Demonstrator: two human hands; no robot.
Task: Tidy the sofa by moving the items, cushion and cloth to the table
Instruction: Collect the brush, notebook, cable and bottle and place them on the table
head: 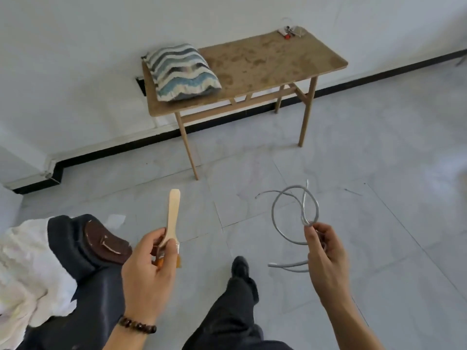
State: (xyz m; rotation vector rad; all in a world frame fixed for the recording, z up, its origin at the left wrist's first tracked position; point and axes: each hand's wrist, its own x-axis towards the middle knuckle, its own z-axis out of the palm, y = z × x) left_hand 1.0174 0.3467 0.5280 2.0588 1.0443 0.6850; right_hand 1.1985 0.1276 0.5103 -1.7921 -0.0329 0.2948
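Observation:
My left hand [147,267] is closed around a paintbrush [173,214], its pale wooden handle pointing up and its orange bristles down. My right hand [326,251] pinches a coil of grey cable [284,218] that loops in the air above the floor. A blue, grey and white wavy-striped cushion [180,72] lies on the left end of the wooden table [273,59] against the wall. A white cloth [27,271] is heaped on the dark sofa [73,251] at the lower left.
Small items, one with a red part [290,32], sit at the table's far right corner. The sofa arm carries a brown wooden pad [104,241]. My dark-trousered leg and black shoe [240,267] stand on the grey tiled floor. A black skirting runs along the wall.

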